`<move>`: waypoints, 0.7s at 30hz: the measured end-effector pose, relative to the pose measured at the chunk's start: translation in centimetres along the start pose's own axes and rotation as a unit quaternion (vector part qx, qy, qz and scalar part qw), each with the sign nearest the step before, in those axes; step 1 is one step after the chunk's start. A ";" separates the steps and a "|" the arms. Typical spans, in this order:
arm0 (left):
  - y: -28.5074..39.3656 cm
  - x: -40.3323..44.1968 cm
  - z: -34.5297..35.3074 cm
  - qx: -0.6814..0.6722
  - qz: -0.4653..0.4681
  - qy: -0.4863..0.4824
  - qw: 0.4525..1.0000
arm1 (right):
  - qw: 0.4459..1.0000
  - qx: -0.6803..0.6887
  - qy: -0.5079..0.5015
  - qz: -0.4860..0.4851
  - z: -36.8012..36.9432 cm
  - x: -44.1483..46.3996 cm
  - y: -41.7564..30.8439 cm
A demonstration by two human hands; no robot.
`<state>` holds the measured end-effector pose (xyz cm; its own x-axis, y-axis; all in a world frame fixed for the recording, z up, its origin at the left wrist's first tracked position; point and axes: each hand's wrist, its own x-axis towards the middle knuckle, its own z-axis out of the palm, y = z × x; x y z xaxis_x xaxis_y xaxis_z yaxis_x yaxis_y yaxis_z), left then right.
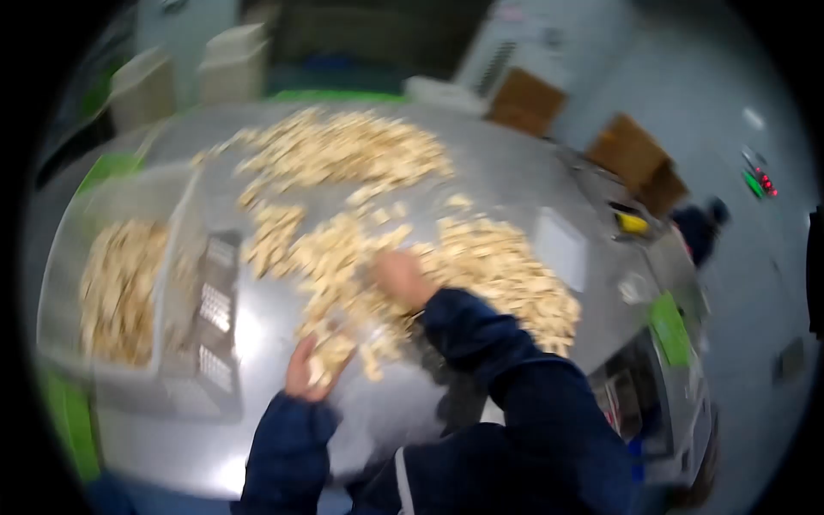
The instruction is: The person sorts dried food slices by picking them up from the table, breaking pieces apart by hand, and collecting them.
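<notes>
Cupping pale pieces (330, 354) toward the table's (506, 176) near edge, left hand (311, 374) points forward; blur hides right hand's (401, 276) grip, pieces' axes.

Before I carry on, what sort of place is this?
Probably a processing or packing workroom: a metal table spread with pale flat pieces, a translucent bin of similar ones, and a cardboard box beyond.
</notes>
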<state>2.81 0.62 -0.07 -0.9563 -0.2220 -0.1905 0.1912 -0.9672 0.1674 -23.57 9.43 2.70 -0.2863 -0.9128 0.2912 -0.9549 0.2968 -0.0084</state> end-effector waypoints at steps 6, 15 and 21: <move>0.0 0.0 -0.3 0.023 0.038 0.016 0.999 | 0.991 0.088 -0.054 0.081 -2.2 0.4 -1.1; -0.5 -1.0 2.1 0.114 -0.026 -0.130 0.985 | 0.981 0.140 -0.090 -0.102 -9.2 -4.9 -7.4; -0.1 -0.6 0.3 0.134 -0.024 -0.097 0.986 | 0.933 0.332 0.017 -0.140 -8.4 -6.4 -8.3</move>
<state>3.30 0.92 0.27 -0.9922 -0.1231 -0.0199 0.1036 -0.9027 0.4177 -13.10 15.19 8.93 -0.0259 -0.9153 0.4020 -0.8336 -0.2021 -0.5140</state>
